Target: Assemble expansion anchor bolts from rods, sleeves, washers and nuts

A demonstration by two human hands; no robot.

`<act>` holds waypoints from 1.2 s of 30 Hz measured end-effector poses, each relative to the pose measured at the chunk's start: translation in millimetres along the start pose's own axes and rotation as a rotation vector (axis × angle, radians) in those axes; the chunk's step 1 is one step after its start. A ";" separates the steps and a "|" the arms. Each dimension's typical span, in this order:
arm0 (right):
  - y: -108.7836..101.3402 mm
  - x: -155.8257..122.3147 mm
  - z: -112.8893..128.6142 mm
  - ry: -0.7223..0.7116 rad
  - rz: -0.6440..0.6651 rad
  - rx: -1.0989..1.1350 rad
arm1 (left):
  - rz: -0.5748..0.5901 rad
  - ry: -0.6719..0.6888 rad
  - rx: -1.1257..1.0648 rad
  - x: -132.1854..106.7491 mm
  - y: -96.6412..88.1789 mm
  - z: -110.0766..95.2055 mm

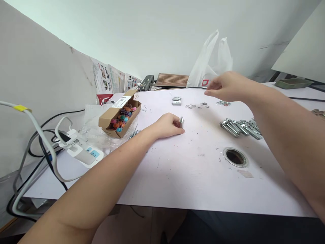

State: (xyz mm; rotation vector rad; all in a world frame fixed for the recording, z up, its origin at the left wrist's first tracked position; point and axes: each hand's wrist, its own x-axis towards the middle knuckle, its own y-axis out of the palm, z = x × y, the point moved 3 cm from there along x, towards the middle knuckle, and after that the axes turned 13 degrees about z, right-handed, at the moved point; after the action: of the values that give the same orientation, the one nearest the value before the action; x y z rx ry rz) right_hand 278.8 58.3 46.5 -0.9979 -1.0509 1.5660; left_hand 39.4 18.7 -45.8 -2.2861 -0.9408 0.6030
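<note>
My left hand [168, 125] rests on the white table [182, 176] with its fingers closed round a short metal bolt [181, 121] that stands upright. My right hand [227, 87] hovers above the far part of the table, fingers pinched together; what they hold, if anything, is too small to make out. Just below and beyond it lie small washers [197, 106] and a little heap of nuts [223, 103]. A pile of silver expansion bolts [240, 128] lies to the right, under my right forearm.
An open cardboard box of coloured caps [121, 118] sits at the left, by a white power strip [80, 149] and cables. Metal sleeves [176, 100] lie further back. A round cable hole [235, 157] is in the table. A white plastic bag [212, 64] stands by the wall.
</note>
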 end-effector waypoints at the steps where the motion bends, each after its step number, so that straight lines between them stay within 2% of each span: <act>1: 2.9 7.1 -13.0 0.071 0.021 -0.026 | 0.004 0.004 0.001 0.4 0.0 0.2; 4: 18.1 26.0 -44.0 0.213 0.097 -0.148 | 0.019 0.024 0.013 1.4 -0.2 -0.9; 8: 39.2 41.9 -61.5 0.158 0.138 -0.161 | 0.025 0.025 0.031 0.6 -0.6 -4.3; 12: 48.0 53.9 -66.4 0.141 0.054 -0.073 | 0.009 0.050 -0.001 -0.4 0.2 -7.1; 15: 49.2 62.5 -63.4 0.159 -0.007 -0.038 | -0.010 0.037 -0.049 -0.1 2.0 -6.0; 18: 51.4 70.9 -50.0 0.144 0.002 -0.048 | -0.018 0.013 -0.095 0.8 3.3 -3.6; 24: 66.5 84.5 -14.8 -0.023 0.076 -0.058 | 0.009 0.022 -0.102 1.5 2.2 -2.2; 29: 76.4 89.3 -19.7 0.037 0.060 -0.064 | 0.037 0.034 -0.084 -0.2 2.0 -4.6; 36: 77.5 89.1 -26.7 0.059 0.089 -0.006 | 0.021 0.028 -0.035 1.4 1.9 -4.7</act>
State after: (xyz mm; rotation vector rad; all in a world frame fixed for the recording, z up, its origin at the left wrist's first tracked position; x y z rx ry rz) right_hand 265.6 136.8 -44.8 -1.1015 -0.9823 1.5956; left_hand 44.0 17.0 -43.9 -2.3319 -0.9217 0.5660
